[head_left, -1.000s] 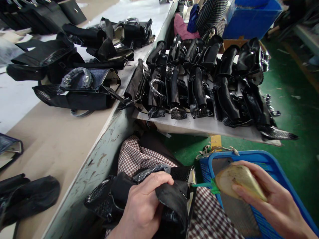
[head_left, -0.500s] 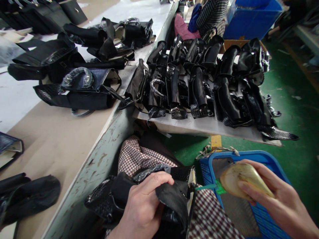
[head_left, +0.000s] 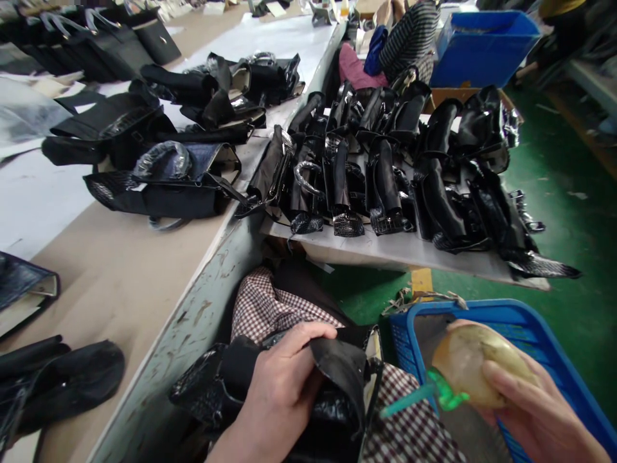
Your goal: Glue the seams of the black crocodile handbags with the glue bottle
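Observation:
A black handbag (head_left: pixel 337 379) with a crocodile-textured end lies across my lap, its pale cut edge facing right. My left hand (head_left: pixel 284 379) is closed over the top of it, thumb and fingers gripping a black flap. In my right hand (head_left: pixel 535 399) is a yellowish, translucent squeeze bottle (head_left: pixel 482 366), tilted so that its green nozzle (head_left: pixel 409 400) points left toward the bag's edge. The nozzle tip is apart from the bag, just to its right. The fingers under the bottle are partly hidden.
A blue plastic basket (head_left: pixel 525 308) stands at my right. Ahead, several black handbags (head_left: pixel 385 173) are lined up on a low table (head_left: pixel 332 247). More bags (head_left: pixel 164 186) lie on the workbench (head_left: pixel 159 283) at left. Another person's striped sleeve (head_left: pixel 409 42) shows behind.
My right hand has drawn the bottle and its nozzle back from the bag's edge and turned the nozzle slightly downward. My left hand keeps its hold. The view has shifted a little.

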Action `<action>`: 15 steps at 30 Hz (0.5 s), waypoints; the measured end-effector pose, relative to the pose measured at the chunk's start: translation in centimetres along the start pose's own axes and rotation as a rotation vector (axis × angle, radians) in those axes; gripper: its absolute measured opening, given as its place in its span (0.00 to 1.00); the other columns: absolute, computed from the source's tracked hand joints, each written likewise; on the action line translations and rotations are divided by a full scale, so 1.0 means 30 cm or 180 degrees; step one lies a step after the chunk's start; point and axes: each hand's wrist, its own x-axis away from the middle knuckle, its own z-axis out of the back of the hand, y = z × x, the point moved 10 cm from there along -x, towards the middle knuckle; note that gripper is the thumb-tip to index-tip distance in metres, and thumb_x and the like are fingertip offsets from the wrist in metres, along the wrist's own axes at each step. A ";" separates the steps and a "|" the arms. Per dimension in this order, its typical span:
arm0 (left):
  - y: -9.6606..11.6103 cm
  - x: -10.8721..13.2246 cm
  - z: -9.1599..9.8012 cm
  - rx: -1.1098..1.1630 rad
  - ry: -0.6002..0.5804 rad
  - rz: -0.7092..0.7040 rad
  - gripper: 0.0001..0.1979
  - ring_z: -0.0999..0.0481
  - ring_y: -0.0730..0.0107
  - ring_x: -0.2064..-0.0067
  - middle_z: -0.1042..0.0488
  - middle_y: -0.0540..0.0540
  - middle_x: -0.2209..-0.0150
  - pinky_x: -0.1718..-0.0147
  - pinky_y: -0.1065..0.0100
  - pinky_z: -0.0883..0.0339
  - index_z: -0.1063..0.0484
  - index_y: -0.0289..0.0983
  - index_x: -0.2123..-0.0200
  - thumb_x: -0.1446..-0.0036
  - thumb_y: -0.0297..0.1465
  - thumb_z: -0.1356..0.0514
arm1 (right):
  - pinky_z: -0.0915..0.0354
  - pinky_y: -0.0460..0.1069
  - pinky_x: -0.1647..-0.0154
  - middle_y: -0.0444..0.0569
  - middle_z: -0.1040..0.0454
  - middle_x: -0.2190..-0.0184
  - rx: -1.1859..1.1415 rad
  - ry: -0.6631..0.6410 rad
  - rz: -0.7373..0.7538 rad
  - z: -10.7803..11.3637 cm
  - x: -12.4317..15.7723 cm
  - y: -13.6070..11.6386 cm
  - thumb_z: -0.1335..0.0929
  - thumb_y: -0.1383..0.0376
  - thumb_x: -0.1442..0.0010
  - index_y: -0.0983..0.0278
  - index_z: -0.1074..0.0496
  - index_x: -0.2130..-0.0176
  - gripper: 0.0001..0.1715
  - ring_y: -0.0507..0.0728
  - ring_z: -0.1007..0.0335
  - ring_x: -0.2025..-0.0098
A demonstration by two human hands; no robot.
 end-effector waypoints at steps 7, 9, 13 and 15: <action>-0.046 -0.072 0.021 -0.0905 -0.0290 0.0076 0.09 0.24 0.66 0.63 0.24 0.46 0.62 0.66 0.71 0.29 0.26 0.38 0.66 0.32 0.33 0.42 | 0.36 0.36 0.87 0.52 0.30 0.63 -0.2705 -0.0522 -0.0341 -0.041 -0.029 0.020 0.25 0.63 0.44 0.64 0.25 0.47 0.25 0.44 0.44 0.85; -0.068 -0.117 0.047 -0.0743 -0.0318 0.0257 0.14 0.30 0.70 0.74 0.30 0.51 0.75 0.73 0.73 0.35 0.29 0.38 0.74 0.34 0.32 0.40 | 0.33 0.34 0.85 0.52 0.31 0.61 -0.3094 -0.0793 -0.0226 -0.053 -0.032 0.008 0.30 0.65 0.35 0.63 0.28 0.44 0.20 0.45 0.40 0.83; -0.177 -0.187 0.150 0.1265 0.0430 0.1534 0.13 0.28 0.70 0.76 0.27 0.51 0.77 0.75 0.74 0.34 0.27 0.36 0.71 0.37 0.37 0.37 | 0.32 0.38 0.87 0.54 0.32 0.61 -0.3064 -0.0998 -0.0062 -0.069 -0.045 0.014 0.29 0.58 0.36 0.63 0.27 0.44 0.22 0.47 0.43 0.84; -0.210 -0.193 0.168 0.2482 0.0969 0.2027 0.11 0.25 0.68 0.77 0.23 0.48 0.75 0.76 0.71 0.29 0.25 0.34 0.64 0.39 0.38 0.36 | 0.33 0.41 0.88 0.53 0.31 0.62 -0.2931 -0.1109 -0.0057 -0.090 -0.051 0.018 0.28 0.51 0.38 0.65 0.27 0.44 0.29 0.47 0.46 0.84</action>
